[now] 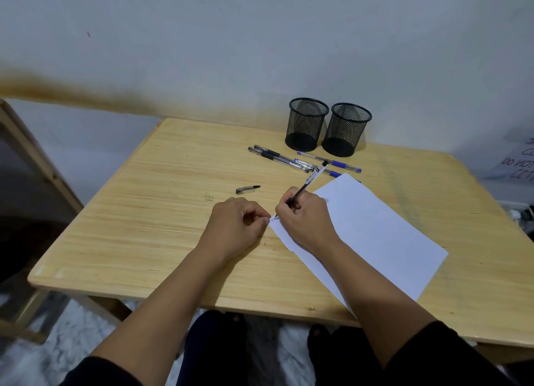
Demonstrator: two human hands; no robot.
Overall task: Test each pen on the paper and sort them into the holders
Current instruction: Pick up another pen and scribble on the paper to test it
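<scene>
My right hand (306,218) grips a black pen (310,180), its tip touching the near-left corner of a white paper sheet (372,227), where a small ink mark shows. My left hand (237,224) rests on the table with its fingers curled, the fingertips pressing the paper's corner. The pen's cap (247,189) lies loose on the wood to the left. Behind the paper lie two black pens (277,156) and two blue pens (332,162), one partly hidden. Two black mesh holders, the left holder (307,124) and the right holder (346,130), stand by the wall with nothing visible inside.
The wooden table (161,212) stands against a white wall. A wooden frame (31,160) leans at the left. A paper with handwriting (520,163) shows at the right edge. My knees sit below the table's front edge.
</scene>
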